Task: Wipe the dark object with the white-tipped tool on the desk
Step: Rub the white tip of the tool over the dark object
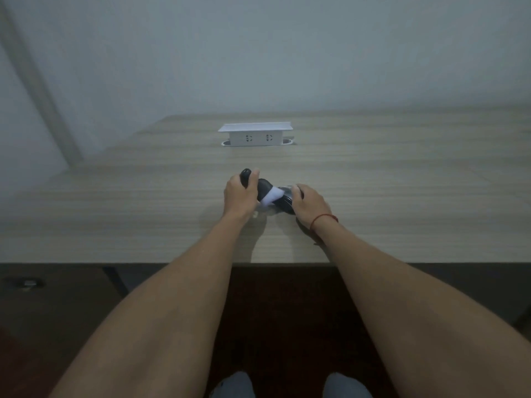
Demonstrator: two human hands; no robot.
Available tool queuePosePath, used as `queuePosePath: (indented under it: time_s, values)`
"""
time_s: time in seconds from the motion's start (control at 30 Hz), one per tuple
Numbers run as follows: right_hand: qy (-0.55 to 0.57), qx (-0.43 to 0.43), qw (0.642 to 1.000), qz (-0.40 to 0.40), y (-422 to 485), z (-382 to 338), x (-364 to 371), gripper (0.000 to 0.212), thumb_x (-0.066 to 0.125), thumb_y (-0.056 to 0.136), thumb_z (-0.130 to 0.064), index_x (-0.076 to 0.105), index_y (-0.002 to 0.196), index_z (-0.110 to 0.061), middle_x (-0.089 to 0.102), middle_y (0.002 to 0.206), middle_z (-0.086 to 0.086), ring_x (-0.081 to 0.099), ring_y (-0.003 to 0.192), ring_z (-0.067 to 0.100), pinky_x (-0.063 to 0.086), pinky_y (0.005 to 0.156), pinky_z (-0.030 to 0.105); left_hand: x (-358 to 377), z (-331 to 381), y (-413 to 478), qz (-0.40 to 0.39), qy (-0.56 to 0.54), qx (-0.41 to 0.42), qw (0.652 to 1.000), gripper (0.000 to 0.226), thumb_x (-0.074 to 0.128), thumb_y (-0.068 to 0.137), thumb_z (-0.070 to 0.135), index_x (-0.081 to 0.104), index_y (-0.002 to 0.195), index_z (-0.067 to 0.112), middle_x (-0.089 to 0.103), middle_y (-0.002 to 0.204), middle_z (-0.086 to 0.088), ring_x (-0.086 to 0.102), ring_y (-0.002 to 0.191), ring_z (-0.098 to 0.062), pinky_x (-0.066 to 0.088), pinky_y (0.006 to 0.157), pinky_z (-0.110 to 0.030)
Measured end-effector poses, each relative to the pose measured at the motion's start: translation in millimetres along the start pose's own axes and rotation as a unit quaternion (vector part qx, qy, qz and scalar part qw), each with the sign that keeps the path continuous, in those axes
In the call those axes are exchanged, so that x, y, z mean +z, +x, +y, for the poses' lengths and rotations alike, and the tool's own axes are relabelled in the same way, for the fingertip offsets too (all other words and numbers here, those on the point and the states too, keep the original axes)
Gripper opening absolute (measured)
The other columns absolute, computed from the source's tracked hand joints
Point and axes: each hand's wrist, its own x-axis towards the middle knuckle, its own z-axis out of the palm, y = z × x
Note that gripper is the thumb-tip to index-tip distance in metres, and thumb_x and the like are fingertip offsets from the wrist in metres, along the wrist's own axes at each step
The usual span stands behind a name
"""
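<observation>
- Dark object (287,203) lies on the wooden desk (402,196), near the middle and closer to the front edge than to the back; it is partly covered by the right hand and its shape is too blurred to make out.
- Right hand (309,203) is clamped over the dark object from the right side, fingers curled onto its top, pinning it to the desk surface.
- White-tipped tool (265,191) has a dark handle and a white head; it runs diagonally from upper left down to lower right.
- Left hand (240,196) is closed around the tool's handle, whose rounded dark end sticks out above the fingers.
- White head touches the dark object on its left side, between the two hands.
- Red cord (323,219) circles the right wrist.
- White socket box (255,136) stands further back on the desk, well apart from the hands.
</observation>
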Motion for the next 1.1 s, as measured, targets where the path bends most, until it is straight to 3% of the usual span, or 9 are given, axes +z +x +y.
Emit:
queuePosePath:
  time_s: [0.1,0.23,0.33,0.53,0.63,0.83,0.97,1.1]
  values:
    - [-0.006,-0.015,1.000,-0.014,0.4,-0.7,-0.5,0.032,0.030,0.099,-0.028,0.059,0.096,-0.015,0.064,0.103,0.012,0.059,0.098,0.033,0.045,0.088,0.040,8.3,4.9,1.8,0.017,-0.016,-0.004,1.000,0.047,0.050,0.096,0.043,0.060,0.098,-0.003,0.058,0.089,-0.011,0.056,0.082,-0.024,0.039,0.061,-0.024]
    - [-0.026,-0.035,0.998,-0.041,-4.9,-3.0,-1.3,0.034,0.034,0.097,-0.035,0.059,0.114,-0.019,0.065,0.113,0.009,0.059,0.103,0.029,0.045,0.091,0.037,17.9,11.0,-0.5,0.067,-0.017,-0.009,0.998,0.047,0.053,0.095,0.039,0.058,0.111,-0.004,0.062,0.111,-0.017,0.058,0.100,-0.028,0.041,0.079,-0.030]
    - [-0.027,-0.043,0.997,-0.053,-7.3,-1.0,2.1,0.040,0.045,0.088,-0.051,0.055,0.118,-0.026,0.065,0.110,0.002,0.060,0.099,0.023,0.049,0.090,0.039,18.4,8.9,-1.0,0.092,0.023,-0.004,0.995,0.044,0.052,0.096,0.035,0.056,0.115,-0.005,0.061,0.120,-0.021,0.057,0.112,-0.034,0.044,0.089,-0.034]
    - [-0.071,-0.065,0.994,-0.060,-7.2,-3.3,6.9,0.055,0.054,0.073,-0.067,0.052,0.115,-0.031,0.065,0.104,-0.004,0.062,0.092,0.019,0.053,0.088,0.042,9.4,22.4,10.8,0.081,0.010,0.044,0.996,0.043,0.058,0.092,0.038,0.060,0.108,-0.001,0.063,0.113,-0.020,0.061,0.105,-0.034,0.052,0.091,-0.039]
    - [-0.042,-0.053,0.996,-0.059,-10.2,-4.1,4.3,0.053,0.061,0.073,-0.062,0.053,0.116,-0.031,0.066,0.108,-0.003,0.063,0.096,0.020,0.053,0.089,0.041,16.7,23.6,2.9,0.053,0.022,0.066,0.996,0.041,0.061,0.091,0.036,0.061,0.106,-0.002,0.064,0.110,-0.019,0.061,0.102,-0.031,0.051,0.085,-0.035]
    - [-0.013,-0.047,0.997,-0.058,-9.9,-0.8,-0.9,0.066,0.071,0.071,-0.056,0.052,0.124,-0.023,0.063,0.118,0.001,0.060,0.104,0.023,0.051,0.094,0.043,-4.5,-2.8,-0.1,0.086,0.078,0.019,0.993,0.039,0.057,0.094,0.034,0.057,0.112,-0.001,0.061,0.117,-0.020,0.061,0.107,-0.033,0.048,0.087,-0.036]
    - [-0.007,-0.039,0.998,-0.054,-10.0,-3.6,0.8,0.066,0.072,0.066,-0.058,0.054,0.121,-0.025,0.063,0.113,0.000,0.061,0.098,0.021,0.054,0.089,0.042,-5.8,4.7,-1.6,0.093,0.030,0.019,0.995,0.041,0.058,0.093,0.035,0.058,0.112,-0.002,0.060,0.117,-0.017,0.058,0.109,-0.029,0.042,0.082,-0.029]
    - [0.007,-0.031,0.999,-0.040,-10.7,-2.0,0.1,0.064,0.075,0.067,-0.053,0.056,0.120,-0.022,0.063,0.112,0.002,0.060,0.097,0.021,0.055,0.087,0.041,5.3,4.3,-5.5,0.071,0.025,0.027,0.997,0.041,0.058,0.093,0.036,0.058,0.113,0.000,0.061,0.116,-0.018,0.059,0.107,-0.030,0.049,0.088,-0.035]
